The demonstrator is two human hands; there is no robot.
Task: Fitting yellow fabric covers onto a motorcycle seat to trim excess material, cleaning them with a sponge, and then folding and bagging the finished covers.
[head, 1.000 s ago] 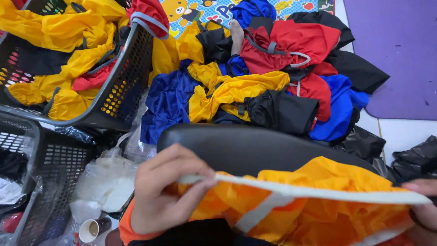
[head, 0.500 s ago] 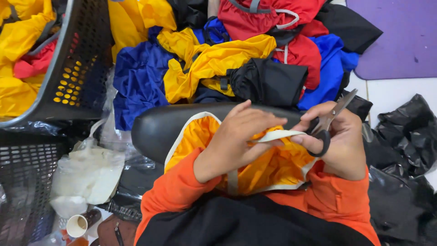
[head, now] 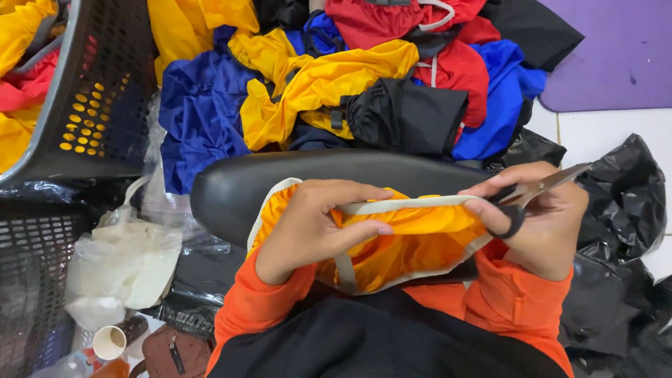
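The left hand (head: 308,227) pinches the pale trim (head: 413,205) of an orange bag (head: 413,241), its fingers (head: 364,227) closed over the edge, holding the bag above the lap just in front of a black seat (head: 280,178). The right hand (head: 542,224) grips scissors (head: 532,196) while its fingers also pinch the trim's other end. Heaped coloured cloth (head: 329,84) lies beyond, a black basket (head: 105,91) to the left.

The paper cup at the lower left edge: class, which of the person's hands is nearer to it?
Left. The left hand grips the orange fabric just up and right of the paper cup; the right hand, holding scissors, is across the lap.
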